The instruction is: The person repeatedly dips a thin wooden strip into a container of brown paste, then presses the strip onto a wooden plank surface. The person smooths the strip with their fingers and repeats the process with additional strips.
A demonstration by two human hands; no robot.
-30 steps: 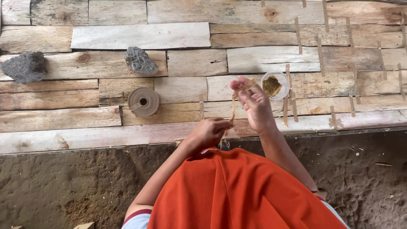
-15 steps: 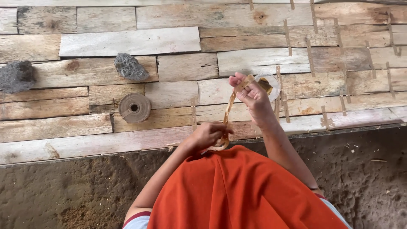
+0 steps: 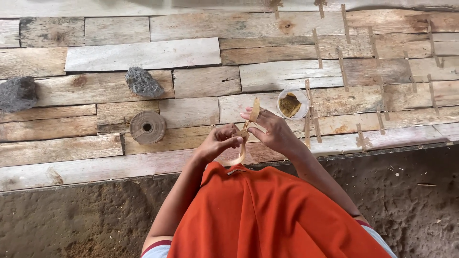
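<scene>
Rough wooden planks [image 3: 143, 55] form the work surface above bare earth. Over their near edge, both hands pinch one brown tape strip [image 3: 247, 131]: the left hand [image 3: 221, 142] closes thumb and fingers on its lower, curling part, and the right hand [image 3: 271, 130] grips higher up, the tip standing free above its fingers. The strip appears to be mid-handling, and the next move calls for a steady two-handed hold. Left of the strip lies the tape roll [image 3: 147, 127]; just right, a small cup [image 3: 292, 103]; farther right, laid strips [image 3: 342, 64].

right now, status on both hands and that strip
Left hand and right hand both pinch thin tan paper strip. Brown tape roll left, apart. Small clear cup beyond right hand.
</scene>
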